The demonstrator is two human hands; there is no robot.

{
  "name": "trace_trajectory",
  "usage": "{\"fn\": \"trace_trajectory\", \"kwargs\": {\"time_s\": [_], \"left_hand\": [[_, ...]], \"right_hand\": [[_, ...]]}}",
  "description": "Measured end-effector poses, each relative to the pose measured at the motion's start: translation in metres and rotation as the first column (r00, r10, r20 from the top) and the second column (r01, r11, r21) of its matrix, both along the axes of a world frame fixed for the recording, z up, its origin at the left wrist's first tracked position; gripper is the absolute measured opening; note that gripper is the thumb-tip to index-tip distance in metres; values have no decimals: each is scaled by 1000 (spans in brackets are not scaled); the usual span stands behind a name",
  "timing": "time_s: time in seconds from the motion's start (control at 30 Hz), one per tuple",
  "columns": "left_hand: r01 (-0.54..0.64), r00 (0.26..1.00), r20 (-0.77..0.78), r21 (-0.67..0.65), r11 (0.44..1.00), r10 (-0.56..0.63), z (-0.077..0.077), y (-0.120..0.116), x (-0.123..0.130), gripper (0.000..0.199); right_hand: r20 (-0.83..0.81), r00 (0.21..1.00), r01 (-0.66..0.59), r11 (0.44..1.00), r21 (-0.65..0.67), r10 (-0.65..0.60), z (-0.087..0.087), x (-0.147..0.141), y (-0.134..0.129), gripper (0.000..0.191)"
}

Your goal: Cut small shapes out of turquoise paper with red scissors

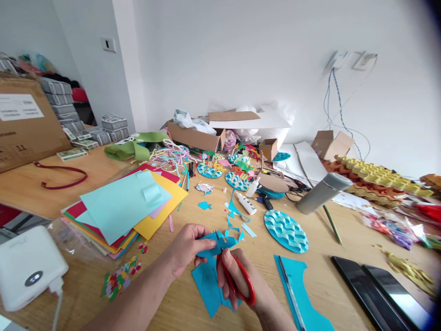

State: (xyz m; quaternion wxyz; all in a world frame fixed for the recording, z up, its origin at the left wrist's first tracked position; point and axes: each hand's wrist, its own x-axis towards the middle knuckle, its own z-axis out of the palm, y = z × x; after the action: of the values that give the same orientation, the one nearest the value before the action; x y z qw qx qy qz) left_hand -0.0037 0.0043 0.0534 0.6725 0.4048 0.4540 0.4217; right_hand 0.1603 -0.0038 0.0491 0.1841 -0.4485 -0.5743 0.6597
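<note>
My left hand (190, 246) pinches a piece of blue paper (208, 243) between thumb and fingers. In my right hand (237, 276) are red-handled scissors (248, 287), their blades at the right part of that paper. Below both hands, a larger blue sheet (206, 287) lies on the table, partly covered by them. Thin curled blue offcuts (235, 233) sit just beyond the paper. Farther off lies a cut blue fish shape (205, 205), with a drawn white fish (204, 187) behind it.
Colored paper sheets (113, 207) are stacked left, near a white power bank (32, 266). To the right are a wavy blue oval (286, 231), a pen (291, 292) on blue paper, a grey tumbler (322, 193) and two phones (361, 292). A glue bottle (245, 203) lies mid-table.
</note>
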Motion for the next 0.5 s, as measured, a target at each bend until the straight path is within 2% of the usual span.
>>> {"fn": "trace_trajectory", "kwargs": {"time_s": [0.5], "left_hand": [[-13,1000,-5,25,1000,13,-5,0,1,31]], "right_hand": [[13,1000,8,1000,5,-8,-3,2,1,76]]}}
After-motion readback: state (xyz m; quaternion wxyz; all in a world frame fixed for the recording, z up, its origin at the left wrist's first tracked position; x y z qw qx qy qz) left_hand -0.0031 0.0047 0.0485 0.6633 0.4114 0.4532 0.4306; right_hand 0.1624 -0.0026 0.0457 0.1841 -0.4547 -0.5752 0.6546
